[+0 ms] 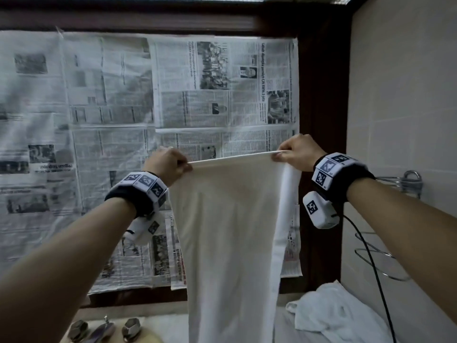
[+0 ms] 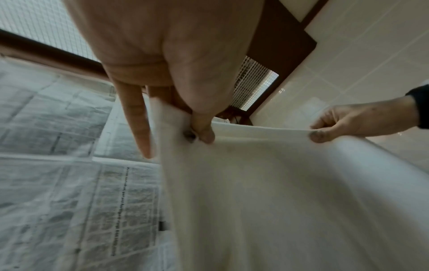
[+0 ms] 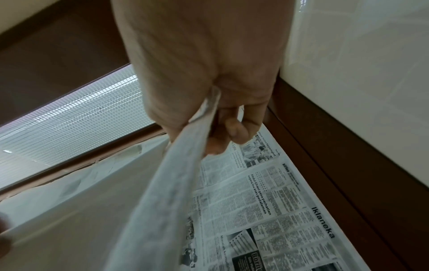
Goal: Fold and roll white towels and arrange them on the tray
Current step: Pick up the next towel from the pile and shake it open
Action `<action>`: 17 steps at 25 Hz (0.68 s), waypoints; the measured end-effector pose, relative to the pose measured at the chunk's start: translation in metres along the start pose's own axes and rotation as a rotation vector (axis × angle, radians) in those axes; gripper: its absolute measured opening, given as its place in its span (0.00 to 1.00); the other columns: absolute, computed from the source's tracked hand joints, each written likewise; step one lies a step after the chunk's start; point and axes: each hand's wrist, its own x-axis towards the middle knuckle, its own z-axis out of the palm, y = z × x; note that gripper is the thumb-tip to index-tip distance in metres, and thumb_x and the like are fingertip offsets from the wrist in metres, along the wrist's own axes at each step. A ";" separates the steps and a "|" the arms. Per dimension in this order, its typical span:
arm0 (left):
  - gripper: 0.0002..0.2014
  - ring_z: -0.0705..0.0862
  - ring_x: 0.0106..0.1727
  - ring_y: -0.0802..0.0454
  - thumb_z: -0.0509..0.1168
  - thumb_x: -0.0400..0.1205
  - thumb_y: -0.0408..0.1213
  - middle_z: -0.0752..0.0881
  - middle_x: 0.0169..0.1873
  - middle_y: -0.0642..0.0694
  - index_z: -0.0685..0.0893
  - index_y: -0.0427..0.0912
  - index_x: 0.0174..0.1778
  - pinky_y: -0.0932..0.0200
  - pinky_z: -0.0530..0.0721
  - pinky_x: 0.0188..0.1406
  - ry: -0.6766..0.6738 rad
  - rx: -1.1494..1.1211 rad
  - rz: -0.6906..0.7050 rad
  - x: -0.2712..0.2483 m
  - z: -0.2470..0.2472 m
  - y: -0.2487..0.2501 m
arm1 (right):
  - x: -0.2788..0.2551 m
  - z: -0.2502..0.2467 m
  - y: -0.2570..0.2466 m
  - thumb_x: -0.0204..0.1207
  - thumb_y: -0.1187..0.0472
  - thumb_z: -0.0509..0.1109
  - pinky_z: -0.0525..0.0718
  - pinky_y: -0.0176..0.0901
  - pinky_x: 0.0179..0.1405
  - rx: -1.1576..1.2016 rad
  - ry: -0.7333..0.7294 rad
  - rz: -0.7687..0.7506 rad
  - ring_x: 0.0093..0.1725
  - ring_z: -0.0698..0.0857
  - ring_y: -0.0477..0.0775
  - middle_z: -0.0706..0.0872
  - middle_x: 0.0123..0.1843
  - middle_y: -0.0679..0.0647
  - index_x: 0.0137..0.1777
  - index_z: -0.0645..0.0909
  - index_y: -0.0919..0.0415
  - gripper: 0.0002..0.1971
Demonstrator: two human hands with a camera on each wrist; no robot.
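A second white towel point(image 1: 338, 315) lies crumpled on the table at lower right. The held white towel point(image 1: 230, 231) hangs flat and smooth in front of the person, top edge taut. The left hand point(image 1: 168, 164) pinches 1 top corner; the right hand point(image 1: 296, 152) pinches the other. Behind it, newspaper sheets point(image 1: 111, 107) cover the window.

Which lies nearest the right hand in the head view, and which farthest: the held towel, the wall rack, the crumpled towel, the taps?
1. Held towel, pinched by the right hand.
2. Wall rack, right.
3. Crumpled towel, below.
4. Taps, bottom left.
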 end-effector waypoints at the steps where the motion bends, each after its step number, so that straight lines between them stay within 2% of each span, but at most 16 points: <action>1: 0.11 0.81 0.35 0.42 0.71 0.80 0.42 0.81 0.27 0.44 0.90 0.40 0.36 0.56 0.79 0.38 0.007 0.035 -0.013 -0.002 -0.007 -0.010 | 0.000 -0.001 0.002 0.74 0.47 0.76 0.73 0.40 0.30 -0.001 0.028 0.021 0.31 0.79 0.51 0.88 0.35 0.64 0.41 0.89 0.66 0.19; 4: 0.14 0.85 0.35 0.40 0.69 0.81 0.43 0.85 0.28 0.43 0.86 0.43 0.30 0.49 0.85 0.37 0.042 0.089 -0.051 -0.008 -0.021 -0.030 | -0.002 -0.007 0.004 0.72 0.44 0.77 0.72 0.39 0.26 0.030 0.110 0.069 0.28 0.77 0.50 0.86 0.32 0.66 0.38 0.88 0.68 0.23; 7: 0.15 0.85 0.32 0.43 0.68 0.81 0.48 0.84 0.25 0.47 0.82 0.47 0.29 0.48 0.86 0.34 0.112 0.056 -0.129 -0.006 -0.033 -0.036 | -0.004 -0.013 -0.005 0.70 0.43 0.78 0.72 0.37 0.23 0.054 0.188 0.061 0.25 0.76 0.50 0.81 0.26 0.59 0.32 0.86 0.64 0.22; 9: 0.13 0.86 0.33 0.45 0.66 0.82 0.49 0.86 0.27 0.47 0.85 0.47 0.34 0.47 0.87 0.38 0.132 -0.006 -0.184 -0.006 -0.042 -0.035 | -0.007 -0.019 -0.009 0.72 0.46 0.77 0.72 0.36 0.24 0.069 0.220 0.040 0.25 0.77 0.48 0.82 0.27 0.54 0.36 0.88 0.63 0.18; 11: 0.12 0.86 0.32 0.42 0.66 0.83 0.47 0.87 0.30 0.45 0.86 0.45 0.38 0.48 0.87 0.38 0.175 -0.099 -0.244 -0.009 -0.050 -0.031 | -0.012 -0.026 -0.011 0.76 0.52 0.75 0.73 0.31 0.27 0.067 0.232 0.017 0.29 0.79 0.44 0.84 0.31 0.51 0.43 0.90 0.62 0.12; 13: 0.11 0.85 0.31 0.43 0.66 0.84 0.43 0.85 0.32 0.44 0.85 0.44 0.38 0.52 0.88 0.29 0.215 -0.450 -0.320 -0.016 -0.059 -0.027 | -0.019 -0.033 -0.010 0.77 0.52 0.74 0.78 0.34 0.33 0.129 0.271 0.008 0.34 0.82 0.45 0.87 0.35 0.56 0.46 0.89 0.61 0.11; 15: 0.10 0.80 0.30 0.50 0.67 0.84 0.40 0.82 0.31 0.45 0.85 0.43 0.38 0.62 0.82 0.19 0.254 -0.827 -0.384 -0.027 -0.073 -0.020 | -0.031 -0.040 -0.012 0.78 0.49 0.73 0.85 0.47 0.40 0.325 0.301 0.001 0.39 0.83 0.48 0.88 0.40 0.62 0.44 0.88 0.60 0.13; 16: 0.09 0.78 0.29 0.53 0.67 0.84 0.40 0.81 0.32 0.45 0.85 0.41 0.39 0.64 0.78 0.17 0.270 -0.923 -0.395 -0.032 -0.081 -0.018 | -0.039 -0.046 -0.016 0.78 0.50 0.73 0.86 0.50 0.41 0.436 0.310 -0.010 0.39 0.84 0.49 0.88 0.40 0.60 0.42 0.87 0.58 0.12; 17: 0.10 0.77 0.28 0.54 0.68 0.83 0.41 0.81 0.33 0.44 0.87 0.37 0.43 0.64 0.75 0.17 0.271 -0.991 -0.397 -0.036 -0.091 -0.015 | -0.047 -0.052 -0.023 0.79 0.51 0.72 0.87 0.49 0.39 0.536 0.316 -0.025 0.38 0.85 0.48 0.88 0.38 0.55 0.41 0.86 0.56 0.10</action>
